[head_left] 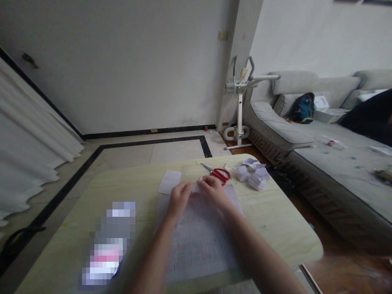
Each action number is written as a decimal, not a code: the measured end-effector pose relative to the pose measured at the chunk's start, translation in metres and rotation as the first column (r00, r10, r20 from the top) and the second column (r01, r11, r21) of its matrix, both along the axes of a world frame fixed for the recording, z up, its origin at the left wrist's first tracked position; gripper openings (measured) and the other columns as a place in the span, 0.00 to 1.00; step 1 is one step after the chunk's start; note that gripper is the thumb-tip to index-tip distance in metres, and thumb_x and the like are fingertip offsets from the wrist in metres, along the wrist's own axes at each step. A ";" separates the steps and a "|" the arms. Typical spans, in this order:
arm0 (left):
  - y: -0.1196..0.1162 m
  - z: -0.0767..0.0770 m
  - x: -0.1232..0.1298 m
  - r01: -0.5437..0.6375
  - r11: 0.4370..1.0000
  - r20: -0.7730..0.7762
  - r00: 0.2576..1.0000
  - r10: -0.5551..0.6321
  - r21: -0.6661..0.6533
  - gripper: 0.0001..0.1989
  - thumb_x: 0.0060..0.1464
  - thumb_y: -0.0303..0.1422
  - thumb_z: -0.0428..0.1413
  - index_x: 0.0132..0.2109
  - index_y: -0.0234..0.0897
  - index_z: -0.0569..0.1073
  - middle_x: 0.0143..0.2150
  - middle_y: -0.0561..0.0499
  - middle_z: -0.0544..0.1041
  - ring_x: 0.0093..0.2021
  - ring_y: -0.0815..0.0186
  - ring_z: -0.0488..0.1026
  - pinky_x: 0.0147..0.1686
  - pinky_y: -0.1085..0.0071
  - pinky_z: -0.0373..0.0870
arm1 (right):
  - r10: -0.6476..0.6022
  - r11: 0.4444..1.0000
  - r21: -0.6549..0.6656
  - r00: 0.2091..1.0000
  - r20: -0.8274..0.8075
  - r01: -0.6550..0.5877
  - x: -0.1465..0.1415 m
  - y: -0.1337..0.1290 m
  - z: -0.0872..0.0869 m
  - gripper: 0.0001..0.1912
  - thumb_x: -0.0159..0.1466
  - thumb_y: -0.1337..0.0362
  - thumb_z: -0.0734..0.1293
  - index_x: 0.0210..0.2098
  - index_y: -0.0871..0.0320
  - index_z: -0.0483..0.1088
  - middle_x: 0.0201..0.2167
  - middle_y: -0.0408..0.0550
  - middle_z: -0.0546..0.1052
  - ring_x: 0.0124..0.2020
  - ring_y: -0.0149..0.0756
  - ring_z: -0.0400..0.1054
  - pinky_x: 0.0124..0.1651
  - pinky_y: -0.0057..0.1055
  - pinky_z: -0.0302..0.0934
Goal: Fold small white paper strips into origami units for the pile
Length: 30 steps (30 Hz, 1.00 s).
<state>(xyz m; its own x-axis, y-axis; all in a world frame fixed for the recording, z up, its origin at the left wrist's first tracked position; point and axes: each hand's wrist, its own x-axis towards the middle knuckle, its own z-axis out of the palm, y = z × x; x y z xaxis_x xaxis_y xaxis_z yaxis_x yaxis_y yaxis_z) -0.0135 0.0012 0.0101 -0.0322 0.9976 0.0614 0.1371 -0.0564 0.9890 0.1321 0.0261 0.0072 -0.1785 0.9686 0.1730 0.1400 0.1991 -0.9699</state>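
My left hand (180, 198) and my right hand (213, 191) meet above the far part of a large printed sheet of paper (202, 241). Fingertips of both are pinched together on a small piece of white paper (196, 188), mostly covered by the fingers. Just left of it, a smaller blank piece of paper (170, 182) lies flat. Beyond my right hand rest red-handled scissors (221, 175), blades pointing to the far left. Several folded paper pieces (257, 179) are gathered at the table's far right corner.
The light wooden table (284, 228) has rounded corners. On its left side lies a pixelated, phone-like object (107, 245). A grey sofa (337, 175) stands to the right, with a blue backpack (303, 108) on it. Exercise equipment (239, 110) stands by the wall.
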 end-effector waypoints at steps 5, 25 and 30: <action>-0.001 0.001 -0.001 -0.014 1.000 -0.043 0.999 0.015 0.028 0.15 0.51 0.40 0.52 0.29 0.33 0.74 0.26 0.52 0.75 0.29 0.65 0.71 0.29 0.74 0.65 | 0.006 1.000 0.029 1.000 -0.025 -0.005 0.000 0.001 0.000 0.13 0.60 0.58 0.62 0.23 0.59 0.63 0.20 0.40 0.63 0.23 0.28 0.57 0.26 0.25 0.50; -0.001 -0.006 0.002 0.098 0.995 0.078 0.992 -0.096 -0.022 0.14 0.50 0.39 0.56 0.38 0.32 0.75 0.34 0.46 0.79 0.32 0.62 0.76 0.32 0.69 0.72 | -0.007 1.000 0.011 0.999 -0.041 0.008 0.000 0.002 0.000 0.12 0.60 0.59 0.62 0.24 0.60 0.66 0.20 0.40 0.66 0.23 0.29 0.59 0.26 0.25 0.51; 0.000 -0.012 0.002 0.051 0.997 -0.039 0.998 -0.049 0.060 0.13 0.52 0.37 0.54 0.40 0.33 0.76 0.35 0.47 0.79 0.34 0.62 0.76 0.33 0.71 0.72 | 0.020 0.998 -0.052 1.000 -0.017 -0.020 -0.001 0.000 0.001 0.11 0.58 0.58 0.64 0.26 0.61 0.70 0.23 0.43 0.71 0.26 0.30 0.63 0.30 0.26 0.56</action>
<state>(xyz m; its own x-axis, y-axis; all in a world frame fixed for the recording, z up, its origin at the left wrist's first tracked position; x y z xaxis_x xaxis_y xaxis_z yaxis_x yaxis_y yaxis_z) -0.0117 0.0013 -0.0022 0.0208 0.9923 0.1221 0.1692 -0.1238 0.9778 0.1309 0.0264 0.0087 -0.1955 0.9727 0.1252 0.1207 0.1505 -0.9812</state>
